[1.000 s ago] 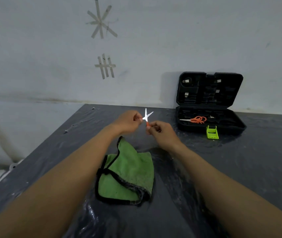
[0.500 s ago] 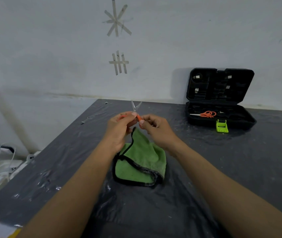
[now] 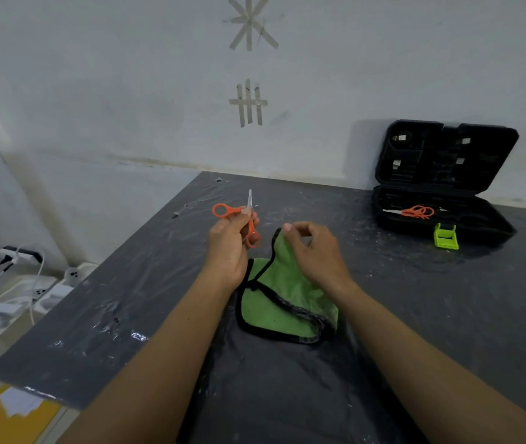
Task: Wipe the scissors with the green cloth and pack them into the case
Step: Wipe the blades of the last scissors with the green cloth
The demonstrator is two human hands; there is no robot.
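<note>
Against a white wall (image 3: 127, 107) stood the dark grey plastic-covered surface (image 3: 415, 315). Above it the left hand (image 3: 228, 248) gripped the small orange-handled scissors (image 3: 249, 200), blade up between the fingers (image 3: 242, 216). Just beside, the right hand (image 3: 316, 251) pinched the raised corner of the green black-edged cloth (image 3: 284, 302). The open black plastic case (image 3: 441, 161) lay well apart.

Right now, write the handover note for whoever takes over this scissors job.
Left hand: holds the orange scissors above the table, blade tip up, handles spread.
Right hand: pinches a raised corner of the green cloth; the rest lies on the black table.
Case: open at the back right, by the wall.
Done: a second orange pair lies in its base.
Left: wipe the held pair, pack it.
</note>
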